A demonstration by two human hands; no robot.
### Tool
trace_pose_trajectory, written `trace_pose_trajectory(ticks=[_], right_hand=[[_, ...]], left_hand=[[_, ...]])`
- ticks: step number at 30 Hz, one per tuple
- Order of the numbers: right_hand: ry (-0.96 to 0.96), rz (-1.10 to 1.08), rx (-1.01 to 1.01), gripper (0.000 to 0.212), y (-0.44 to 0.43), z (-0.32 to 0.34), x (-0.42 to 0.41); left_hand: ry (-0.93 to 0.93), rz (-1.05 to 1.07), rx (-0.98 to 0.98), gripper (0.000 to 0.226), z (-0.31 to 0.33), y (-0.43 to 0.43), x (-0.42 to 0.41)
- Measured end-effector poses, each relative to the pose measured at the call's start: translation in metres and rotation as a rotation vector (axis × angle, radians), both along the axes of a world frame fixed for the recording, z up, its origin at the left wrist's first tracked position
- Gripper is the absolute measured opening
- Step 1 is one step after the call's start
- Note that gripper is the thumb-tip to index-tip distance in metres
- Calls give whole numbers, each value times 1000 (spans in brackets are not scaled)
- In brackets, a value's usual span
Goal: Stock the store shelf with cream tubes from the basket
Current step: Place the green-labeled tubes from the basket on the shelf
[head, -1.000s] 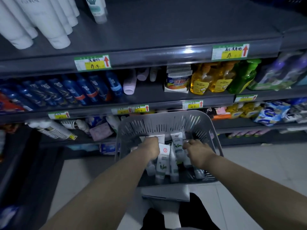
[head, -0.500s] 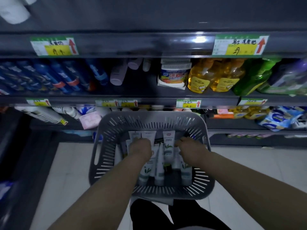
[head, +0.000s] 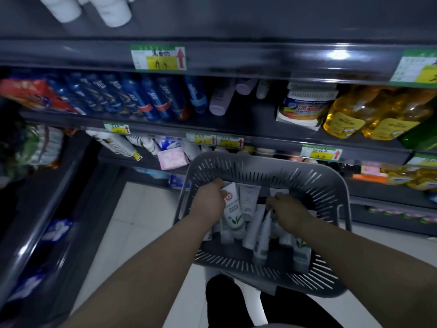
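Left hand [head: 209,202] grips a leaf-print cream tube [head: 233,210], held above the pile; right hand [head: 292,213] looks to pinch the end of a second tube [head: 264,224]; both are inside the grey basket [head: 238,169]. Step: pick-up; this pair isn't shelved yet. Next: lift clear of the rim; raise to the store shelf [head: 260,56]; stand them upright. Count: about seven tubes showing, overlap blocks an exact total; one basket.

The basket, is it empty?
No, the basket has several white cream tubes lying in it, and the left hand holds one.
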State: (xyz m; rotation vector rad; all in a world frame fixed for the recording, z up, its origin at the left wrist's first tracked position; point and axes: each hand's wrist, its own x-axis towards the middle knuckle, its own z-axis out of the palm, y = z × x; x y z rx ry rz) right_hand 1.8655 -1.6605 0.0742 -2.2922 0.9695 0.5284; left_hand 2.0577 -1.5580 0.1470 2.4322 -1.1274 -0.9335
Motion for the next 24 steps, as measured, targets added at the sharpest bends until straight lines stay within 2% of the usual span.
trace_pose_trajectory(ticks=[4, 8, 11, 13, 18, 20, 24], right_hand=[[-52, -18, 125, 8, 4, 18, 2], [-59, -164, 103, 16, 28, 32, 4], [-3, -168, -4, 19, 49, 45, 7], [-72, -252, -89, 11, 61, 60, 7], [-233, -392, -375, 13, 75, 113, 5], [-284, -408, -454, 12, 77, 134, 5], [-373, -385, -565, 10, 81, 174, 6]], left_hand=[[-61, -114, -37, 12, 8, -4, 3], [-98, -262, -50, 16, 20, -8, 10], [-143, -341, -107, 14, 31, -7, 17], [-152, -366, -146, 14, 41, -5, 23], [-236, -452, -298, 18, 72, 0, 34], [-249, -415, -294, 21, 88, 1, 37], [-230, -394, -407, 18, 119, 2, 42]])
